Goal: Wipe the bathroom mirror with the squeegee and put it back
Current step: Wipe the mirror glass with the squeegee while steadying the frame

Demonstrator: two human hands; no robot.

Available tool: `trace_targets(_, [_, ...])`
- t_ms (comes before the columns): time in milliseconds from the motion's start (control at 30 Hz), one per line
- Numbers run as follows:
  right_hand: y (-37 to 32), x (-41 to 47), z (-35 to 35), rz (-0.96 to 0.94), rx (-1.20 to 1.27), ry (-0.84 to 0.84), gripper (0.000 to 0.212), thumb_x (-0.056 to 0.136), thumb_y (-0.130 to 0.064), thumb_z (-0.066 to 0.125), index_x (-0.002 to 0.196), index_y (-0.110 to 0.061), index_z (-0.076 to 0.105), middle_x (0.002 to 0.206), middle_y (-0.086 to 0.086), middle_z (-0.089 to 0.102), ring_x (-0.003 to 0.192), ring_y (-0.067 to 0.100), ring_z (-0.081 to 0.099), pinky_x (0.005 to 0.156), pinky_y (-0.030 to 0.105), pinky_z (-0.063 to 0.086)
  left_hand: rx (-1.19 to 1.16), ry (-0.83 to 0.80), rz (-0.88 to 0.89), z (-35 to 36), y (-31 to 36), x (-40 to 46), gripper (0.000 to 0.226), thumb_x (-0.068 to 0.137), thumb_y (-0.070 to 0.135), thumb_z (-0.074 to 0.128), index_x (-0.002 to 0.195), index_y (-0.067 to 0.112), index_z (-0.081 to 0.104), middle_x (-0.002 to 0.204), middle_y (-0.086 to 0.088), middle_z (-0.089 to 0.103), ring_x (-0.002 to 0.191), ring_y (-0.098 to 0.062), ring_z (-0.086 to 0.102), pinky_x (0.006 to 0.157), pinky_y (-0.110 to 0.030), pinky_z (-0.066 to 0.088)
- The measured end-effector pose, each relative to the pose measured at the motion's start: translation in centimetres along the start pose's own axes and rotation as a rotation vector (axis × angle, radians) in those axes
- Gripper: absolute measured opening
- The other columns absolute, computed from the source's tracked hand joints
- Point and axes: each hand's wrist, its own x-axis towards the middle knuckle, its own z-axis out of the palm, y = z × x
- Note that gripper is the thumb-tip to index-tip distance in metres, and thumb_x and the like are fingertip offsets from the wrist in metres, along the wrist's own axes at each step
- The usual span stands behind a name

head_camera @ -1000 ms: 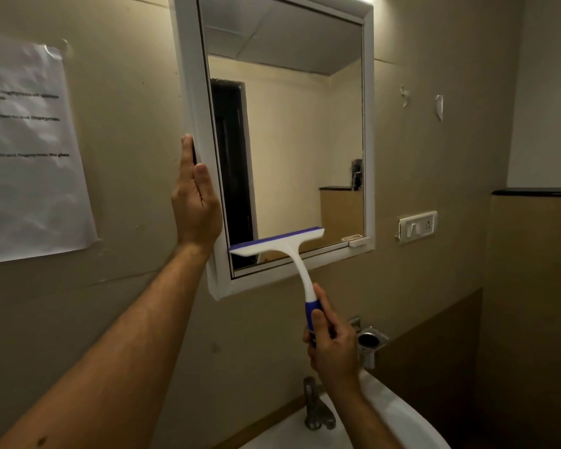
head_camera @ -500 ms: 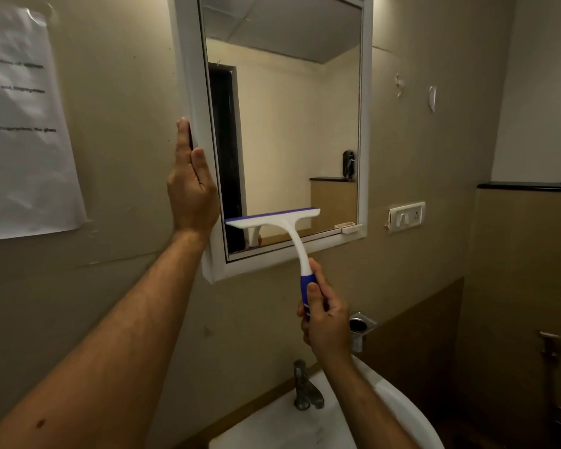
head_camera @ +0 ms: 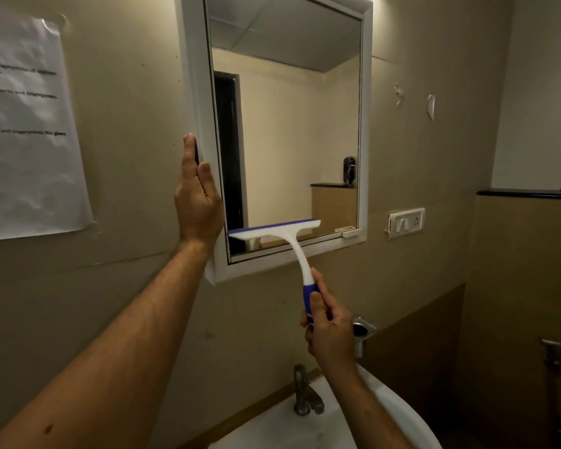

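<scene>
A white-framed mirror (head_camera: 195, 92) hangs on the beige wall. My left hand (head_camera: 198, 202) grips the frame's left edge, fingers wrapped behind it. A white squeegee (head_camera: 282, 233) with a blue blade edge and blue handle grip rests against the bottom of the glass, its blade lying across the lower left part. My right hand (head_camera: 329, 332) is closed around the blue handle, below the mirror's bottom edge.
A white sink (head_camera: 399, 413) with a metal tap (head_camera: 305, 393) sits below. A chrome holder (head_camera: 360, 332) is on the wall behind my right hand. A switch plate (head_camera: 405, 222) lies right of the mirror, a paper notice (head_camera: 26, 131) on the left.
The squeegee has stayed low on the glass, near the bottom edge of the mirror. The view shifted slightly; my left hand keeps hold of the frame.
</scene>
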Motion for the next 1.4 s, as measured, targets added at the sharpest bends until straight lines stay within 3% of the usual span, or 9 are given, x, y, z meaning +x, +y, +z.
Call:
trace_targets(167, [1.4,-1.8,-0.9,0.054,-0.008,0.002,0.036,0.096,-0.029,0.049,0.129,-0.042,0.054,0.082,0.01,0.061,0.063,0.01,0.052,0.049,0.016,0.043,-0.001,0.029,-0.001,0.1,-0.1,-0.6,0.05,0.108,0.026,0.031,0.155,0.01,0.03,0.16,-0.003,0.034,0.137,0.004,0.029,0.105,0.007,0.021])
trace_targets(433, [-2.8,1.5,0.6,0.018,0.059,0.002,0.033,0.093,-0.041,0.047,0.107,-0.071,0.05,0.094,0.012,0.062,0.052,-0.001,0.052,0.043,0.014,0.04,-0.02,-0.008,-0.016,0.1,-0.6,-1.4,0.05,0.108,0.026,0.03,0.157,0.013,0.026,0.162,-0.001,0.03,0.147,-0.012,0.033,0.108,0.003,0.023])
trace_targets(567, [-1.0,0.1,0.1,0.047,0.039,0.01,0.034,0.093,-0.037,0.049,0.109,-0.066,0.052,0.083,0.006,0.062,0.053,0.0,0.052,0.045,0.015,0.042,-0.026,0.032,-0.008,0.2,-0.8,-1.9,0.049,0.108,0.026,0.032,0.155,0.012,0.031,0.16,-0.003,0.035,0.14,0.0,0.032,0.108,0.004,0.023])
trace_targets(733, [0.8,-2.0,-0.8,0.092,0.025,0.038,0.032,0.095,-0.031,0.051,0.114,-0.056,0.056,0.088,0.006,0.063,0.058,0.0,0.055,0.048,0.015,0.044,-0.052,0.032,-0.027,0.3,-1.2,-2.4,0.05,0.107,0.028,0.032,0.154,0.011,0.033,0.159,-0.003,0.037,0.144,-0.007,0.035,0.107,0.005,0.021])
trace_targets(867, [-2.1,0.4,-0.4,0.034,0.08,0.026,0.034,0.096,-0.034,0.047,0.111,-0.064,0.054,0.088,0.009,0.062,0.055,0.0,0.053,0.044,0.016,0.041,-0.046,0.036,-0.046,0.0,-0.9,-2.5,0.049,0.108,0.025,0.032,0.154,0.011,0.033,0.159,-0.004,0.036,0.136,0.008,0.027,0.103,0.01,0.019])
trace_targets(1000, [-4.5,3.2,-0.2,0.004,0.088,0.014,0.033,0.095,-0.04,0.046,0.108,-0.069,0.051,0.092,0.008,0.064,0.051,-0.002,0.052,0.042,0.015,0.04,-0.041,0.025,-0.061,0.0,-0.5,-2.4,0.049,0.108,0.026,0.031,0.155,0.014,0.031,0.16,-0.002,0.034,0.137,0.006,0.028,0.102,0.01,0.022])
trace_targets(1167, [-1.8,2.1,-1.3,0.059,0.073,0.001,0.033,0.095,-0.037,0.047,0.11,-0.066,0.054,0.084,0.007,0.065,0.05,0.0,0.053,0.042,0.017,0.042,-0.023,0.058,0.01,-0.4,-0.9,-2.4,0.048,0.107,0.024,0.033,0.152,0.009,0.037,0.154,-0.003,0.043,0.116,0.035,0.036,0.096,0.012,0.027])
trace_targets(1300, [0.0,0.6,-2.2,0.093,0.075,0.028,0.033,0.093,-0.034,0.05,0.124,-0.045,0.058,0.085,0.01,0.065,0.053,0.003,0.055,0.043,0.018,0.043,-0.036,0.027,0.021,-0.7,-0.3,-1.1,0.05,0.106,0.028,0.033,0.154,0.013,0.035,0.156,-0.002,0.042,0.139,-0.003,0.04,0.108,0.002,0.027])
trace_targets(1400, [-1.4,1.7,-2.0,0.06,0.136,0.047,0.032,0.095,-0.03,0.048,0.121,-0.046,0.058,0.082,0.012,0.066,0.049,0.004,0.053,0.041,0.018,0.042,-0.04,0.026,0.045,-0.5,0.5,0.4,0.051,0.105,0.029,0.037,0.153,0.009,0.036,0.155,-0.005,0.042,0.142,-0.014,0.041,0.108,0.002,0.025])
